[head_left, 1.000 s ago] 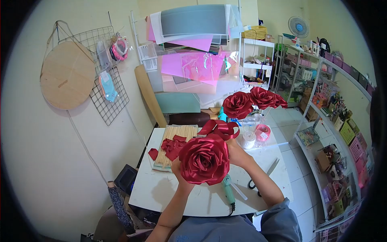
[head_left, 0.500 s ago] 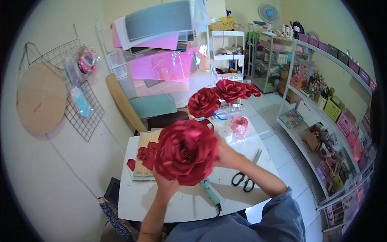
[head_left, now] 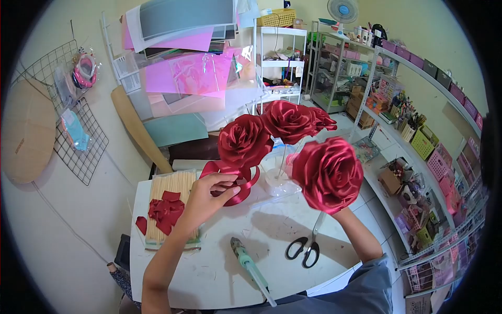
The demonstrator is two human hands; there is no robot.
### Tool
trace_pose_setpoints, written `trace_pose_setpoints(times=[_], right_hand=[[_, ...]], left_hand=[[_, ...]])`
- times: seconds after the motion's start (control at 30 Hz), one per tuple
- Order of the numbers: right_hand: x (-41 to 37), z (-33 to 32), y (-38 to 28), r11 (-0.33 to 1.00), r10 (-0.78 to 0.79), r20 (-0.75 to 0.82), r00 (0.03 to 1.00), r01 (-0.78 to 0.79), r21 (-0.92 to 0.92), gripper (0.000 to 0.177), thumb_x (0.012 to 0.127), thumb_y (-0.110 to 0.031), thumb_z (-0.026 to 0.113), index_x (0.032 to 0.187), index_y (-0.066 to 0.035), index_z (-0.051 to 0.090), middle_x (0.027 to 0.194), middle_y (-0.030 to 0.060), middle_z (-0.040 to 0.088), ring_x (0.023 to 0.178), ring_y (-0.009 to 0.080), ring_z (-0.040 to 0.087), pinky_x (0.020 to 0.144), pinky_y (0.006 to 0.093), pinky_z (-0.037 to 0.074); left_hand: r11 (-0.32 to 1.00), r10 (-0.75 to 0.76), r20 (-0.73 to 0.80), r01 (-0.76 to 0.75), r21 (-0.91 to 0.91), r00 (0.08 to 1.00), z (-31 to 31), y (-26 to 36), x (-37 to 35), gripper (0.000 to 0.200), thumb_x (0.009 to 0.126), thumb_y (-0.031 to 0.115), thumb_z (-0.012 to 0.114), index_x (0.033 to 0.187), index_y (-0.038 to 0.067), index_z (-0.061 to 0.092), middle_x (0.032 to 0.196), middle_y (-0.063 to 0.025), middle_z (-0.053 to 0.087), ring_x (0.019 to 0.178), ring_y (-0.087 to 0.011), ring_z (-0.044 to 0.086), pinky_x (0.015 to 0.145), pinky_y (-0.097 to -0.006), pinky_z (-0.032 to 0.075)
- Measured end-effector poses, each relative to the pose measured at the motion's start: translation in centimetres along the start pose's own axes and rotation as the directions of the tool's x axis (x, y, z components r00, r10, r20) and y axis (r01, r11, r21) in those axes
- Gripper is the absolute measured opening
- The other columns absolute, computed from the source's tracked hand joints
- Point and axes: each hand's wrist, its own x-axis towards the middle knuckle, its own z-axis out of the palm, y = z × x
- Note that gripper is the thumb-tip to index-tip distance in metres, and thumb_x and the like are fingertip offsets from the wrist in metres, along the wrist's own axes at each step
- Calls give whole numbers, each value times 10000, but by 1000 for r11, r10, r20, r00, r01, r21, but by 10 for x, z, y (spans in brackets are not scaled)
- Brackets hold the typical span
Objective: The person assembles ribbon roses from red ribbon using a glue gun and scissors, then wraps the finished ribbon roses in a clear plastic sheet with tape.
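A large red ribbon rose (head_left: 328, 175) is held up at the right by my right hand (head_left: 341, 213), whose fingers are mostly hidden behind the bloom. My left hand (head_left: 209, 194) reaches across to a roll of red ribbon (head_left: 241, 194), thumb and fingers apart, fingertips right at the roll. Beyond it, another red rose (head_left: 244, 140) and more red blooms (head_left: 290, 121) stand up on thin stems. Black-handled scissors (head_left: 306, 248) lie below the held rose. A mint-green glue gun (head_left: 248, 261) rests near the front of the white table (head_left: 209, 272).
Red fabric pieces (head_left: 166, 210) lie on a bundle of wooden sticks (head_left: 156, 191) at the left. A clear plastic cup (head_left: 276, 183) surrounds the stems. A metal shelf rack (head_left: 389, 136) with boxes and baskets runs along the right; wire grids hang on the left wall.
The rose has moved from the middle, between both hands, to the right in my right hand. My left hand has left it and reached to the ribbon roll. The camera view has shifted.
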Motion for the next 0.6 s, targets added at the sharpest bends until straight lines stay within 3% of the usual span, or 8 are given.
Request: trace_pose_setpoints(times=[0.17,0.37,0.6], right_hand=[[2,9,-8,999,-32,36,999,34,-37,200,803,-155,467,903,-5,552,895,93,572,881,184,521,817,284,370],[10,19,-17,997,-69,40,997,70,-41,182,797,-120,473,887,17,550,863,108,579,837,193,541,780,288,395],[14,-5,-38,996,-91,24,996,90,14,160,789,-80,480,868,43,548,827,125,588,786,202,564,736,292,425]], left_hand=[[998,-45,-2,45,-45,999,15,-15,22,291,682,117,634,903,-41,531,837,-120,574,771,-155,566,692,-246,462],[980,77,23,-72,-187,997,23,-29,35,297,661,108,654,882,-37,518,834,-113,573,754,-150,569,693,-251,472],[990,139,38,-138,-29,990,25,-37,39,261,659,97,647,865,-13,529,785,-99,568,674,-155,572,634,-249,473]])
